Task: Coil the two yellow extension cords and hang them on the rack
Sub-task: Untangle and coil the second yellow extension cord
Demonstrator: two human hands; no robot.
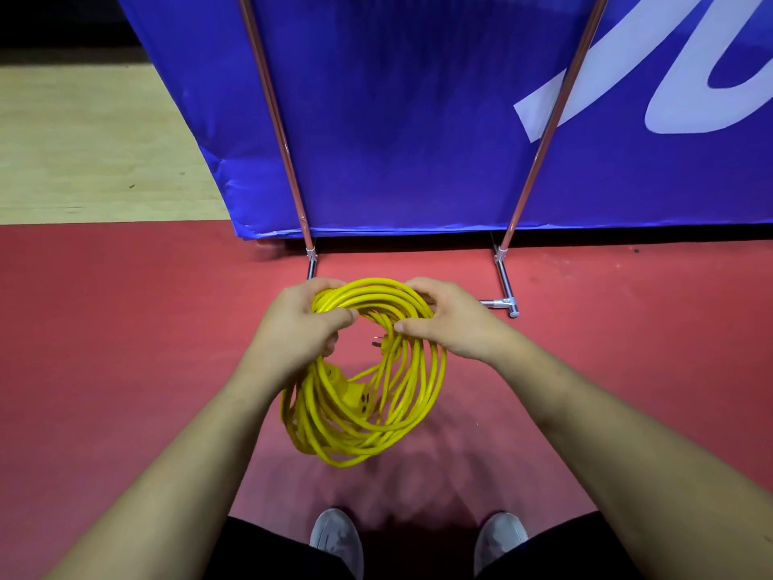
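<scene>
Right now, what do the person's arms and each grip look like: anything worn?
The left forearm and right forearm are bare, no sleeves in view. The left grip and right grip are ungloved hands; no ring, watch or wristband shows.

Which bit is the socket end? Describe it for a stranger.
Before the blue banner stands a chrome rack; nearer, the left hand and right hand hold a yellow cord coil. Low inside it hangs the socket end: a blocky piece with dark slots, thicker than the cord.
</scene>
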